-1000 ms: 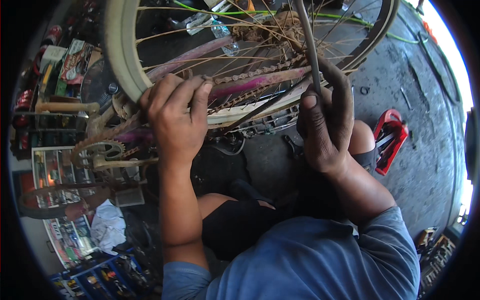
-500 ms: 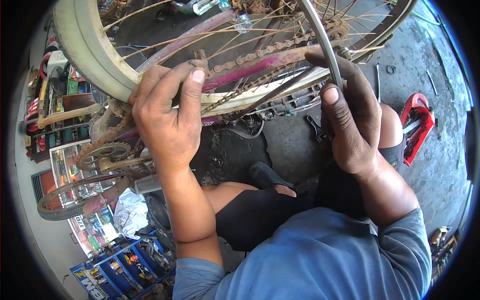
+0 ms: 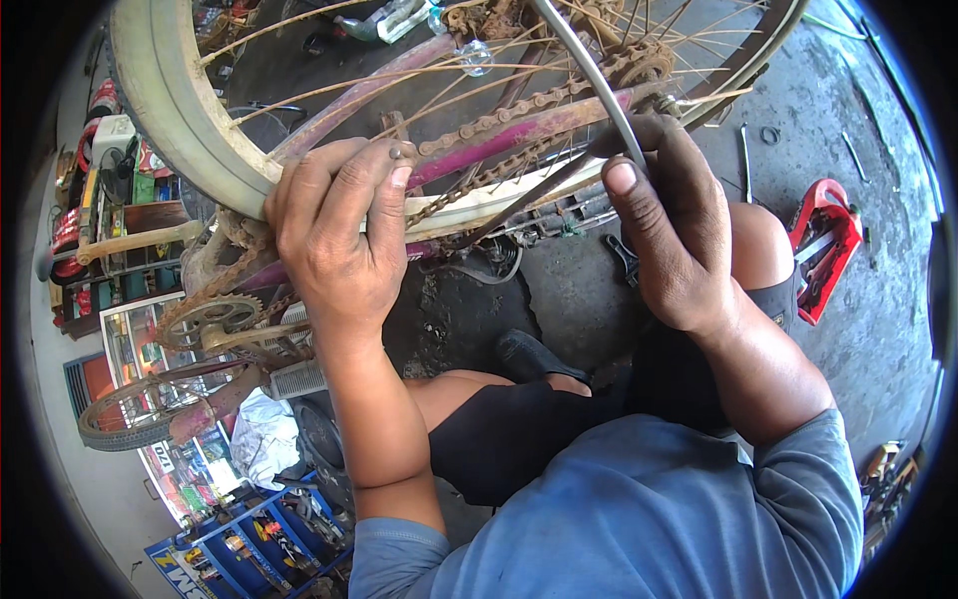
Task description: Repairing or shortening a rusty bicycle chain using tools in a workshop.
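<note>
My left hand (image 3: 334, 235) is closed, with thumb and forefinger pinched at the near end of the rusty bicycle chain (image 3: 499, 124). A small metal stub shows at those fingertips; whether it belongs to the chain I cannot tell. The chain runs right along the purple frame tube (image 3: 519, 135) to the rusty rear sprocket (image 3: 649, 65). My right hand (image 3: 679, 225), its fingers blackened, is closed around the lower end of a slim, curved grey rod (image 3: 589, 75). This rod slants up past the spokes, and its upper end leaves the picture. Behind my left hand stands the pale tyre (image 3: 165, 110).
A toothed chainring (image 3: 210, 317) and a second wheel (image 3: 150, 404) sit at the left. On the floor at the right lie a red frame-shaped tool (image 3: 826, 250) and a spanner (image 3: 746, 165). A blue tool rack (image 3: 249, 539) stands lower left, beside a white cloth (image 3: 264, 434).
My right hand has shifted left and slightly up with the grey rod, nearer to my left hand. My left hand keeps its pinch at the chain end. The whole view has shifted slightly.
</note>
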Demonstrator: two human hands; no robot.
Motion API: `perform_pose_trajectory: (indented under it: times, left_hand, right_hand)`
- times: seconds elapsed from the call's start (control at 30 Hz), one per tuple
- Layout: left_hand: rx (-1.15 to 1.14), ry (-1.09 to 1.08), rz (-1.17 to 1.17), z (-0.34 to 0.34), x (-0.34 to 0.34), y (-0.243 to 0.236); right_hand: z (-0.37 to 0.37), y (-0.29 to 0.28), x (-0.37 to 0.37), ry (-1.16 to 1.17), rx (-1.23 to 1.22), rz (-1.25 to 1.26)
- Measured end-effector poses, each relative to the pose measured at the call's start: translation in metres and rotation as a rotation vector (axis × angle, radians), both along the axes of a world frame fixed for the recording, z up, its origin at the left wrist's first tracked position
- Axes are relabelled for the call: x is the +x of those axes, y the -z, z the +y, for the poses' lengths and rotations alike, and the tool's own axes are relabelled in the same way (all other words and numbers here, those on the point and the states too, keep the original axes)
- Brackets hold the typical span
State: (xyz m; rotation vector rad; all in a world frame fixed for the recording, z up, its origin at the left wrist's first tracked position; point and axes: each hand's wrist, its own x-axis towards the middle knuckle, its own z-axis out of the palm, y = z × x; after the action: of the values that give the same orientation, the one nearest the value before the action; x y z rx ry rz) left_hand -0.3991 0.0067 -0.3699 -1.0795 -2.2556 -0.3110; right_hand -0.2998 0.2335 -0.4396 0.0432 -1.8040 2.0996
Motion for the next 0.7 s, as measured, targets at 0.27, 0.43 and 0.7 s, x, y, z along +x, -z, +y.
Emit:
perform_pose_trajectory:
  times: [0.27,0.43,0.7]
  left_hand:
    - [-0.018,-0.004,0.018,0.003,-0.007,0.003]
    - [-0.037,0.038,0.029,0.016,-0.008,-0.013]
    - [0.01,0.024,0.052,-0.001,0.018,-0.004]
  right_hand:
    - [-0.008,-0.021,-0.027,0.053,0.41,0.041]
    - [-0.012,-0.053,-0.06,-0.023,0.537,0.037]
    - [-0.044,-0.022,-0.068,-0.1,0.598,-0.011]
